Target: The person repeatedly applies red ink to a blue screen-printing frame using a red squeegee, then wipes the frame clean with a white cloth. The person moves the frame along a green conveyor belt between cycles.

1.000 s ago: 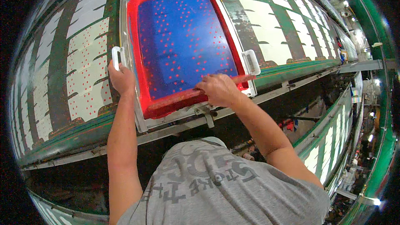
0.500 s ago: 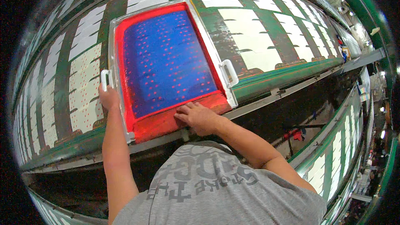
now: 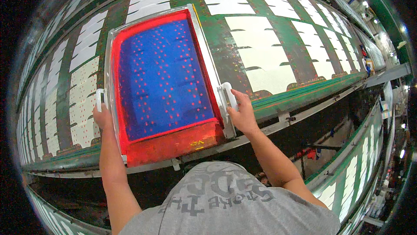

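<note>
A screen-printing frame (image 3: 207, 61) with metal sides lies over the long green table, slightly turned. Its blue mesh (image 3: 158, 74) carries rows of small red dots, with red ink around it and a wide red strip along the near end. A white handle sticks out on each side. My left hand (image 3: 102, 117) is closed around the left handle (image 3: 99, 97). On the right side, my right hand (image 3: 244, 115) has its thumb and fingers around the right handle (image 3: 229, 96). Whatever lies beneath the frame is mostly hidden.
Pale slotted sheets (image 3: 260, 56) lie in rows along the green table (image 3: 299, 93). Left of the frame, cream sheets (image 3: 84, 104) bear red dots. A metal rail (image 3: 284, 122) with small stops runs along the near edge. Another table with sheets (image 3: 349, 165) stands at lower right.
My right hand has left the frame's near red edge and taken hold of the right handle. In view, the frame sits a little further left and nearer, with my left hand still on its handle.
</note>
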The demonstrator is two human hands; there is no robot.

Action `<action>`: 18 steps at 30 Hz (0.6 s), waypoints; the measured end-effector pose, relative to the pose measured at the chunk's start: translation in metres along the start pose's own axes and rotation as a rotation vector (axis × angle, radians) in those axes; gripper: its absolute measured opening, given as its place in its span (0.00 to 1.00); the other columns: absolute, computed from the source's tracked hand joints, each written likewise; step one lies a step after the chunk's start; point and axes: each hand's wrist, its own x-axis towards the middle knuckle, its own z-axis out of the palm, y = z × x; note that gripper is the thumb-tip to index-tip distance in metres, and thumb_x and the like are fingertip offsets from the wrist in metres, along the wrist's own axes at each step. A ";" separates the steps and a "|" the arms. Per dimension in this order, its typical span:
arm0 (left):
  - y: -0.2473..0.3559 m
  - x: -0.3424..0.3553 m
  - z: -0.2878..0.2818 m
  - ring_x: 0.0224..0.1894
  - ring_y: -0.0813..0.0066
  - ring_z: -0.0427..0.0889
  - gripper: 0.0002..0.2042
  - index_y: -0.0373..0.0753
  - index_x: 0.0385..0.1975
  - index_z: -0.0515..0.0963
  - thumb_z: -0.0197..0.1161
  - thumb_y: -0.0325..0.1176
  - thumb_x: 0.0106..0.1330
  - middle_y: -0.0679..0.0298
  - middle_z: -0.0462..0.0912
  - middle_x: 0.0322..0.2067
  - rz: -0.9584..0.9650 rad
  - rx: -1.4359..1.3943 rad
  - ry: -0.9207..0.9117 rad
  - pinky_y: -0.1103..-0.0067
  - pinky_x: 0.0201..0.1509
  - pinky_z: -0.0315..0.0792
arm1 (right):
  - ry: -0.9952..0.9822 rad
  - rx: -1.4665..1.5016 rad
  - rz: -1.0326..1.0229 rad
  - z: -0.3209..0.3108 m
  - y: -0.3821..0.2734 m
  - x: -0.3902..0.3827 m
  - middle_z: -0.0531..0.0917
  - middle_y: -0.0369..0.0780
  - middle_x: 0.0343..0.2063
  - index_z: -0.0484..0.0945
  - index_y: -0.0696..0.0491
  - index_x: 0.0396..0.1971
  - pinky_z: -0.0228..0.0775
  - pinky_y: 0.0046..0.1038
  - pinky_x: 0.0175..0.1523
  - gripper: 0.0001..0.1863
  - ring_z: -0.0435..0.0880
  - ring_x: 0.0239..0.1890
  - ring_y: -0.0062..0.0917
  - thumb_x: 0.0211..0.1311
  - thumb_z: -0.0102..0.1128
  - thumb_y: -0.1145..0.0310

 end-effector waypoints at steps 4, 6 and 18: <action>0.006 -0.002 -0.008 0.52 0.40 0.88 0.23 0.29 0.52 0.86 0.66 0.47 0.75 0.40 0.89 0.48 -0.015 0.025 -0.055 0.54 0.60 0.77 | -0.152 0.288 0.233 0.004 0.006 0.016 0.85 0.51 0.61 0.77 0.57 0.71 0.75 0.37 0.68 0.35 0.85 0.61 0.39 0.62 0.72 0.73; 0.009 -0.004 -0.009 0.51 0.39 0.89 0.24 0.28 0.52 0.86 0.66 0.48 0.76 0.39 0.90 0.46 -0.015 0.060 -0.038 0.54 0.59 0.78 | -0.188 0.240 0.255 0.004 0.000 0.019 0.86 0.50 0.59 0.79 0.58 0.69 0.77 0.37 0.66 0.33 0.87 0.59 0.38 0.62 0.72 0.73; -0.018 0.006 -0.008 0.39 0.46 0.89 0.23 0.28 0.44 0.88 0.68 0.49 0.75 0.44 0.91 0.36 -0.069 -0.006 -0.007 0.56 0.48 0.77 | -0.208 0.234 0.134 -0.032 -0.057 0.011 0.82 0.46 0.59 0.82 0.53 0.66 0.72 0.36 0.70 0.29 0.81 0.63 0.34 0.63 0.73 0.71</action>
